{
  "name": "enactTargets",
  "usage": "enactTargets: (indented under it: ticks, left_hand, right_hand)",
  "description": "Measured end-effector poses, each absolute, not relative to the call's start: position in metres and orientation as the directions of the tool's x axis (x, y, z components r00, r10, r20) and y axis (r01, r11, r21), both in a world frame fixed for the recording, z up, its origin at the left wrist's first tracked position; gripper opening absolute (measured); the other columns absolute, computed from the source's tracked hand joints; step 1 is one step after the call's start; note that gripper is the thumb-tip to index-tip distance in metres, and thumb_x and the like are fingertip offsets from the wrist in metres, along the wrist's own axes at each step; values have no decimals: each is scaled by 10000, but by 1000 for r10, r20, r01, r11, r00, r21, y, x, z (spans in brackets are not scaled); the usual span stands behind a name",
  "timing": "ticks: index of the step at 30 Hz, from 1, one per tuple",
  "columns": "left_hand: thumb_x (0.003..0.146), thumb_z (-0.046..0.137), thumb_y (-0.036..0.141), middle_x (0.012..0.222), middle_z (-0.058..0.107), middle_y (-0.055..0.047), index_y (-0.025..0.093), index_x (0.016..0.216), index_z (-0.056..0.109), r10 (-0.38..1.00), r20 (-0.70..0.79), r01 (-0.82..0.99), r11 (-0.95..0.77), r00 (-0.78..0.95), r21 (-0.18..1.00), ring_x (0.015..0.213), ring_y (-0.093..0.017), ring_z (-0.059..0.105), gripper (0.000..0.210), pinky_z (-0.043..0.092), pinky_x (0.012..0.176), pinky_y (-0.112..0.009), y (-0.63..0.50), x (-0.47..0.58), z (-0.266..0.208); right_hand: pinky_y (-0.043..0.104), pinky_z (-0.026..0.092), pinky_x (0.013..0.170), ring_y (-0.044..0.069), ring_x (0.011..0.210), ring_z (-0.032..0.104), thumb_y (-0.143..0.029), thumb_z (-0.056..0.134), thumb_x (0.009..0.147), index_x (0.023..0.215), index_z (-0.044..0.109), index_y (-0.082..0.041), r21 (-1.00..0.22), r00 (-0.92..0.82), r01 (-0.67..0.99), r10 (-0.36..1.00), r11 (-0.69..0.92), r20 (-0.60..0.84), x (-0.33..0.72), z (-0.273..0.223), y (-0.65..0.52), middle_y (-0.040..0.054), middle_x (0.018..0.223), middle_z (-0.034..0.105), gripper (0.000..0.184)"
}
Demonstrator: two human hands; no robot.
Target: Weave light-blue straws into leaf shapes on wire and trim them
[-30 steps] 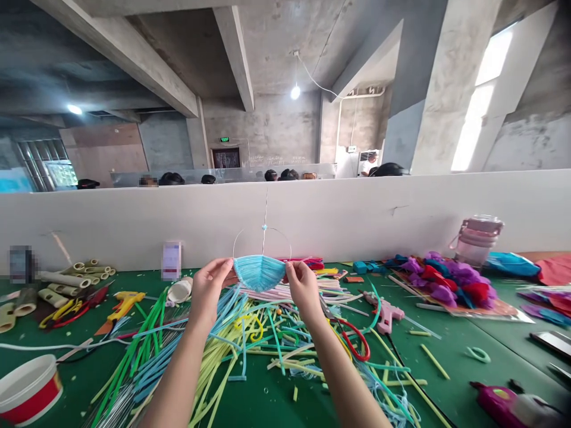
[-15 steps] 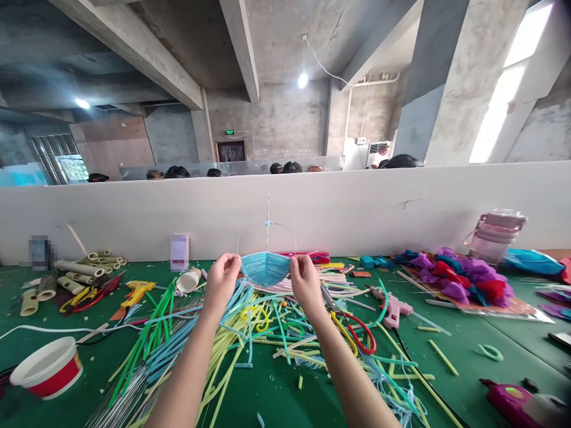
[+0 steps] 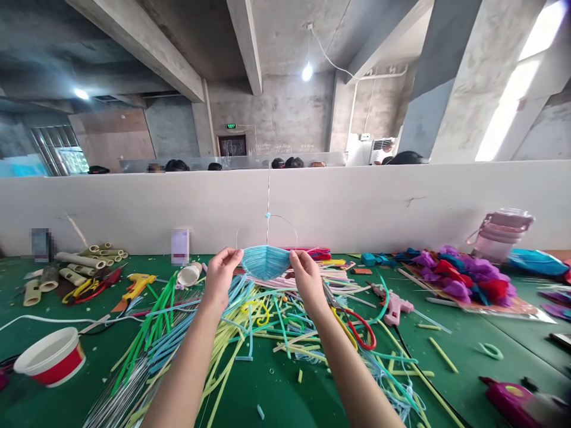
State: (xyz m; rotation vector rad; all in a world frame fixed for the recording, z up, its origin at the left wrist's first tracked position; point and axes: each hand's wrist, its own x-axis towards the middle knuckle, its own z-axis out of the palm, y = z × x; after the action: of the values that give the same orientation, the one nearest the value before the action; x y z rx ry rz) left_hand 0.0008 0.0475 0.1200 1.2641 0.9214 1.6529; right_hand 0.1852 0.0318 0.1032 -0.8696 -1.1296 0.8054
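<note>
Both of my hands hold up a wire hoop whose lower half is wrapped in blue yarn-like strands (image 3: 266, 263), fan-shaped with a seam down the middle. My left hand (image 3: 222, 274) pinches its left edge between thumb and fingers. At the right edge, my right hand (image 3: 307, 274) pinches it the same way. The bare thin wire curves up above the blue part. A straight upright wire (image 3: 268, 193) crosses its middle, with a small blue knot (image 3: 267, 215) where it meets the hoop's top. Below the hands lie yellow-green strips (image 3: 227, 339) and blue strips (image 3: 178, 339).
Red-and-yellow scissors (image 3: 361, 330) and a pink glue gun (image 3: 395, 306) lie right of my hands. A yellow glue gun (image 3: 139, 286), bamboo pieces (image 3: 80, 261) and a paper cup (image 3: 51, 356) are at left. A white partition (image 3: 134, 208) runs behind. A bottle (image 3: 502, 235) stands at right.
The blue-wrapped hoop and both hands sit slightly higher in the view, and the camera has shifted a little. The grip on both edges stays the same.
</note>
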Motion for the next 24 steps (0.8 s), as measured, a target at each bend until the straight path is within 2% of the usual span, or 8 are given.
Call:
enactTargets:
  ticks: [3, 6, 10, 14, 19, 24]
  left_hand:
    - [635, 820, 500, 728, 646, 1, 169, 720, 643, 944, 319, -218, -331, -86, 918, 678, -144, 597, 385, 525, 597, -242, 49, 0, 118]
    - [693, 791, 505, 824, 715, -33, 172, 878, 702, 967, 254, -308, -235, 22, 922, 723, -166, 656, 391, 542, 640, -264, 48, 3, 117]
    - [790, 642, 643, 958, 754, -122, 148, 1136, 702, 968, 140, -462, -29, 207, 887, 763, -225, 710, 606, 568, 686, -339, 42, 8, 120]
    - [776, 698, 580, 982, 763, -121, 136, 1116, 725, 971, 167, -426, -79, 173, 901, 809, -222, 718, 560, 556, 689, -300, 38, 12, 121]
    - [637, 858, 398, 916, 772, -97, 139, 979, 761, 975, 197, -287, -162, 97, 944, 776, -202, 708, 440, 549, 730, -305, 44, 15, 114]
    - [637, 869, 367, 936, 770, -109, 141, 986, 756, 965, 224, -245, -186, 135, 951, 821, -206, 709, 431, 550, 773, -321, 46, 19, 109]
  right_hand:
    - [282, 470, 551, 147, 622, 501, -618, 606, 797, 766, 554, -216, -887, 272, -81, 866, 455, 420, 188, 100, 34, -13, 689, 555, 407]
    - [296, 458, 569, 155, 612, 499, -626, 607, 786, 738, 530, -229, -895, 298, -47, 862, 443, 411, 191, 98, 36, -13, 673, 549, 408]
    - [301, 455, 580, 156, 601, 502, -623, 597, 791, 720, 495, -236, -906, 269, -58, 880, 420, 391, 188, 97, 36, -26, 655, 512, 407]
    - [285, 455, 576, 150, 621, 496, -629, 604, 791, 744, 505, -228, -917, 253, -126, 906, 379, 339, 182, 97, 33, -25, 685, 506, 416]
    - [247, 400, 542, 132, 611, 459, -665, 615, 771, 765, 551, -218, -923, 225, -227, 939, 311, 261, 175, 98, 30, -35, 663, 502, 452]
    - [258, 428, 579, 152, 619, 536, -642, 710, 701, 743, 563, -209, -905, 155, -381, 978, 191, 142, 169, 100, 26, -26, 637, 582, 460]
